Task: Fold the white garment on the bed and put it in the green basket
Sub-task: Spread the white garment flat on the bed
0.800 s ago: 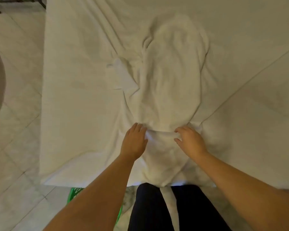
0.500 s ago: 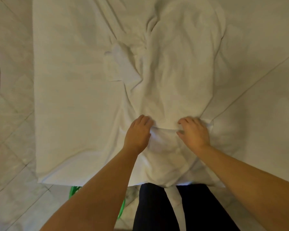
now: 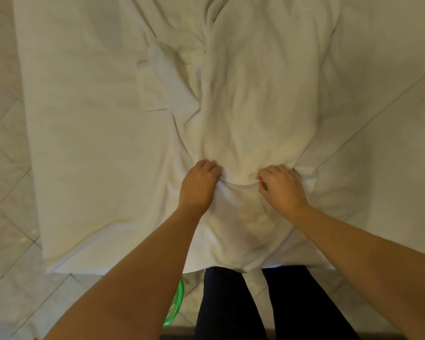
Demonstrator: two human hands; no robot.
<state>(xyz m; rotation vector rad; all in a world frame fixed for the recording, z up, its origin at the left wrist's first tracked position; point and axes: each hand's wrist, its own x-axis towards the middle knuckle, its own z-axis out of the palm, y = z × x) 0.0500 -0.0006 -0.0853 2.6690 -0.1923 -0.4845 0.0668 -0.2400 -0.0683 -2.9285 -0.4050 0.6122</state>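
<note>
The white garment (image 3: 258, 99) lies lengthwise on the white-sheeted bed (image 3: 88, 133), its near part draping over the bed's front edge. My left hand (image 3: 199, 185) and my right hand (image 3: 280, 186) both have their fingers curled into a fold across the garment's near part, bunching the cloth between them. Only a sliver of the green basket (image 3: 176, 307) shows on the floor, below the bed's edge and mostly hidden behind my left forearm.
Pale tiled floor (image 3: 5, 217) runs along the left of the bed. My legs in dark trousers (image 3: 231, 303) stand against the bed's front edge. A small flap of white cloth (image 3: 157, 60) sticks out to the garment's left.
Both hands went from resting flat on the garment to pinching its cloth into a fold. The view has moved closer over the bed.
</note>
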